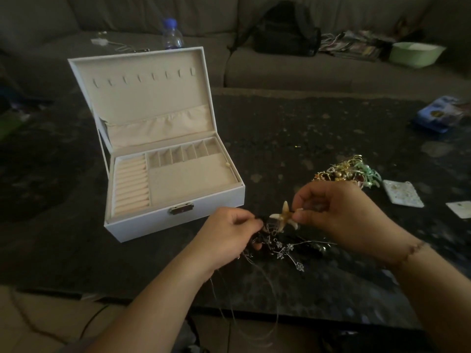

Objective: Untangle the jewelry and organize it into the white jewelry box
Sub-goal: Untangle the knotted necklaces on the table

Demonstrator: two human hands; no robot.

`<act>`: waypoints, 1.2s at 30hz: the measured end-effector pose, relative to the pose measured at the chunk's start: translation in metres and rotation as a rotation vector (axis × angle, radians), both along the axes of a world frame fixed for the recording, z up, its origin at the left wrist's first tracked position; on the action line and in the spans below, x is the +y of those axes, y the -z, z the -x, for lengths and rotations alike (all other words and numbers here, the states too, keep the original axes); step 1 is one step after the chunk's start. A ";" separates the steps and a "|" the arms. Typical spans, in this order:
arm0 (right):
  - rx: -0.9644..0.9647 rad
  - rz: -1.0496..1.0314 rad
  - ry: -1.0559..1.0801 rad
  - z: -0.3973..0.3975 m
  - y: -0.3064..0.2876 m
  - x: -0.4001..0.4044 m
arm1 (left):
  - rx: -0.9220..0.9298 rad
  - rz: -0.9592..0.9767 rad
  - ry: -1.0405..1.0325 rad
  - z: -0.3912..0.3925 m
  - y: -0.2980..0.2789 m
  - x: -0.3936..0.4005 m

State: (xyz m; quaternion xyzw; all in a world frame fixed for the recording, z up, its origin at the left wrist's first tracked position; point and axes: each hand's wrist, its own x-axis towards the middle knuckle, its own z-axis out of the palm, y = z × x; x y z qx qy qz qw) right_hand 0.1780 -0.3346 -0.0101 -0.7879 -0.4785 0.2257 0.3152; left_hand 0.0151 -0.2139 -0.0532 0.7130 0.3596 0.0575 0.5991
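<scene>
The white jewelry box [153, 225] stands open on the dark table, lid up, its beige trays almost bare. One small pale bead [227, 164] lies near the right wall. My right hand [339, 212] pinches one arm of a cream starfish pendant [285, 217]. My left hand [229, 238] pinches dark cord beside the pendant. Below both hands hangs a tangle of dark cords and silver chains [285, 248], with thin strands trailing past the table edge. A second heap of gold and mint-green jewelry [349, 171] sits behind my right hand.
Two small white cards [402, 193] lie right of the gold heap, and a blue packet [438, 115] sits at the far right. On the grey sofa behind are a water bottle [172, 34], a black bag [285, 29] and a green bowl [415, 54].
</scene>
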 end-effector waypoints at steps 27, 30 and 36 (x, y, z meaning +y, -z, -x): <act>0.314 0.076 -0.106 -0.013 0.003 -0.002 | -0.080 -0.171 0.101 0.001 -0.001 0.007; 0.227 0.087 -0.102 -0.016 0.001 -0.004 | -0.102 -0.182 0.136 0.004 0.000 0.009; 0.423 0.064 -0.233 -0.030 0.002 -0.008 | -0.135 -0.199 0.231 0.005 0.000 0.010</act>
